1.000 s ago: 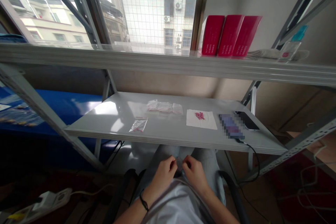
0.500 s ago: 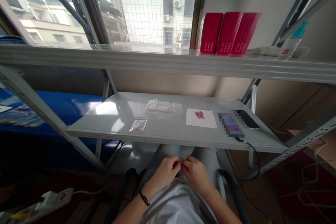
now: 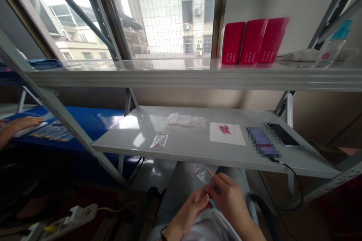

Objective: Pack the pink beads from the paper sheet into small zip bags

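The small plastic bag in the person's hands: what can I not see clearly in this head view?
Head view:
- Lower end of the plastic bag: hidden by the right hand and left hand.
- Phone: pixelated.
- Pink pieces on the paper sheet: too small to count.

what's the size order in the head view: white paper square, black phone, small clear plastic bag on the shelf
Largest to smallest: white paper square, black rectangular phone, small clear plastic bag.

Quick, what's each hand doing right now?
Left hand: closed, pinching a small clear plastic bag.
Right hand: closed, holding the same bag.
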Tool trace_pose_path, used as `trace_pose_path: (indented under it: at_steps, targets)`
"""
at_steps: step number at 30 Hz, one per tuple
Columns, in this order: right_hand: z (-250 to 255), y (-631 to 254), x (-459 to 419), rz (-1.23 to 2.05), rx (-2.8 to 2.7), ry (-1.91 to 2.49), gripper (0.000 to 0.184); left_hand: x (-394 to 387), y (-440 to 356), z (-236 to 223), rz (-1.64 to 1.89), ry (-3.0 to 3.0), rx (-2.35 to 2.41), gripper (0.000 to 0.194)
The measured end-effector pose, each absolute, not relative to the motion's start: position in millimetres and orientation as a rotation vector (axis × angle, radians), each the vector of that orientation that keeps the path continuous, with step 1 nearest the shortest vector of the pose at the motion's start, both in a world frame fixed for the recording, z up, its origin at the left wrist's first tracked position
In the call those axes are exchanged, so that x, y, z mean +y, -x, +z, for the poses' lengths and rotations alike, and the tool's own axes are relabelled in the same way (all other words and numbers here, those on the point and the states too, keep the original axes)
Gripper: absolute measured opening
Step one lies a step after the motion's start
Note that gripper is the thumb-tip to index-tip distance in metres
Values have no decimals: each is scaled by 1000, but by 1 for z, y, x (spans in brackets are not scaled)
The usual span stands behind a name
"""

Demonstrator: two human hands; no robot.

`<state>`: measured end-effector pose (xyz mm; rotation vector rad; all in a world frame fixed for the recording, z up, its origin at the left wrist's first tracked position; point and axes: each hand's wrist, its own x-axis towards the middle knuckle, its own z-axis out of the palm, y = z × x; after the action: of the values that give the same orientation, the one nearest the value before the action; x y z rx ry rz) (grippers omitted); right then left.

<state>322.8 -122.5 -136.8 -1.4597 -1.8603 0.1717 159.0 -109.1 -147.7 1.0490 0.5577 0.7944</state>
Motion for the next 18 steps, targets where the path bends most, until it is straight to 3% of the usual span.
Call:
trace_pose_path:
  at_steps: [2, 4, 10, 12, 18]
  targets:
    - [-127, -316, -122, 318, -1753, 1404, 10, -111, -166, -139, 984, -777, 435, 54]
    - [-118, -306, -120, 445, -1674, 1339, 12, -107, -174, -127, 1101, -519, 397, 54]
    - [-107, -272, -113, 756, -1310, 1040, 10, -86, -182, -98, 1335, -104, 571, 18]
    - [-114, -262, -112, 951, -921, 901, 7, -85, -180, -95, 1406, -98, 625, 22]
    - [-145, -235, -106, 1362, -126, 637, 30, -96, -179, -110, 1496, -504, 783, 48]
